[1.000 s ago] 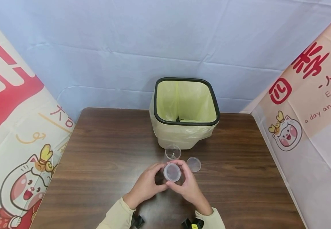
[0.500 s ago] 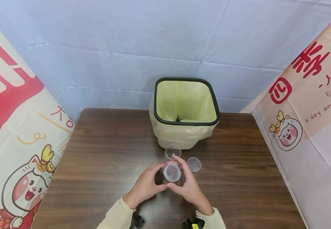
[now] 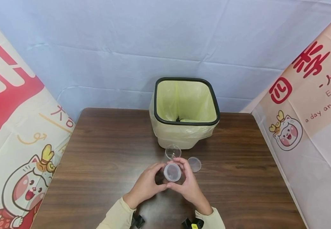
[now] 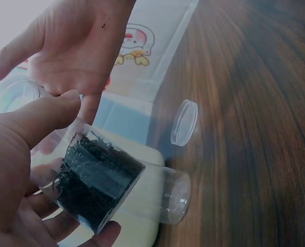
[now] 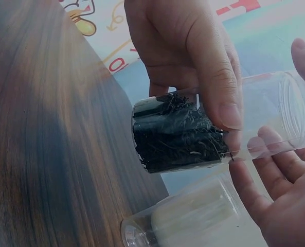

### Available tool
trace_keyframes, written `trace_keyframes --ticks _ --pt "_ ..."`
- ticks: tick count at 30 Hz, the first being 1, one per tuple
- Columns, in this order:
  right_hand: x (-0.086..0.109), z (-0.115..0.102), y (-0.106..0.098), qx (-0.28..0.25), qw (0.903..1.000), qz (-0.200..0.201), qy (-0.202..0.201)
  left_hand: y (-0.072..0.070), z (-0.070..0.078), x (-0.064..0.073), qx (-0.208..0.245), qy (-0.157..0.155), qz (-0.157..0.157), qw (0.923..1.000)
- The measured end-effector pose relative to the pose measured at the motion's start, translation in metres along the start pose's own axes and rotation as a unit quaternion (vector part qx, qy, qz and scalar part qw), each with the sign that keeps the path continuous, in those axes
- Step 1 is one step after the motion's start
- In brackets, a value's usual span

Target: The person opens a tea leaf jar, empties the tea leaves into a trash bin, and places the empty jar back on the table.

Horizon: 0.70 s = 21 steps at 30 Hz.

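My left hand grips a clear plastic jar, thumb on one side and fingers on the other. Dark, dry shreds resembling tea leaves fill its lower part. Seen from above, a translucent lid tops the jar. Around that upper end, my right hand is held with fingers spread and relaxed, palm toward the jar; whether the fingertips touch it is hard to tell. A few dark specks cling to the right palm. Just beyond stands a second clear jar, uncovered, with a loose round lid to its right.
At the back of the brown wooden table stands a bin with a black rim and pale yellow liner, something dark inside it. A pale cloth hangs behind; printed banners flank the sides.
The right hand's fingers have lifted slightly off toward the far jar and come back around the lid. The left hand and its jar have stayed in place.
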State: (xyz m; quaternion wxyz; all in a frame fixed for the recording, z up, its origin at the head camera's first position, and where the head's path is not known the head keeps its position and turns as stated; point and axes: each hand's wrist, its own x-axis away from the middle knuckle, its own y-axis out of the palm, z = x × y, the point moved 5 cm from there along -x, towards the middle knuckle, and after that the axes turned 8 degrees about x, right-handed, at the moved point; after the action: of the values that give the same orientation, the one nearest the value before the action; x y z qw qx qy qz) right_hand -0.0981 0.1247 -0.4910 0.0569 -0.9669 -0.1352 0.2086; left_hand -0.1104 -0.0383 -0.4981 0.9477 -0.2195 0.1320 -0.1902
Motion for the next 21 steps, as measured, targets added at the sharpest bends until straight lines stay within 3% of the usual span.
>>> trace_keyframes --ticks 17,21 --pt "-0.0004 0.0005 0.0005 0.010 0.9996 0.010 0.024 0.0002 -0.0005 0.0004 -0.004 0.008 0.002 1.0000" --pt "-0.0003 0.0001 -0.0003 0.029 0.9995 0.004 0.011 0.0001 -0.0011 0.0007 -0.005 0.005 0.001 1.0000"
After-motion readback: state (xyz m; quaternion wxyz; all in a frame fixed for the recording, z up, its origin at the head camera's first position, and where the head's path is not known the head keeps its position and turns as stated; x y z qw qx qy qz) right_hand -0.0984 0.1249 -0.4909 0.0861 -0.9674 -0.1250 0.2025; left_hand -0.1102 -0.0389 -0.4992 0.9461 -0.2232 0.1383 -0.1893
